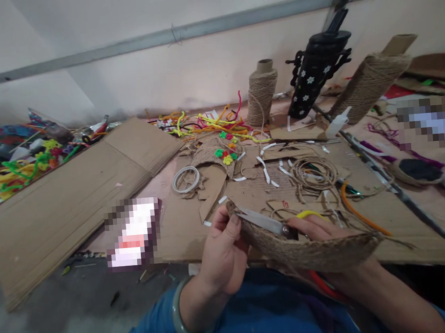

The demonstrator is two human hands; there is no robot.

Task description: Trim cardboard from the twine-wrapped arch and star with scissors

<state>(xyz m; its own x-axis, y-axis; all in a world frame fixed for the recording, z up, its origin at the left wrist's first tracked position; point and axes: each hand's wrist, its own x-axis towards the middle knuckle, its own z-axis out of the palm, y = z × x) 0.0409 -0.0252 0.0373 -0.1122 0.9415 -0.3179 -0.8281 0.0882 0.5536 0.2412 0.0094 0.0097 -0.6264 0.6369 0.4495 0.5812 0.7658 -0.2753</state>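
My left hand [223, 248] pinches the left tip of a curved, twine-covered piece [310, 254] between thumb and fingers. A pair of scissors [263, 222] is in my right hand [315, 226], its blades pointing left at that pinched tip. The scissors' pivot shows beside my right fingers, while part of the grip is hidden behind the curved piece. Something red shows beneath the piece, near my right wrist. Farther back lies another twine-covered shape [208, 152], decorated with small green, red and yellow flowers [226, 158].
Cardboard [243, 190] covers the worktop, bearing white tape scraps, a tape roll [185, 179] and coiled twine [315, 173]. Behind stand a twine spool [262, 96], a tilted larger spool [372, 85] and a black flowered vase [311, 75]. A glue bottle [337, 122] is at right; folded cardboard [71, 199] lies left.
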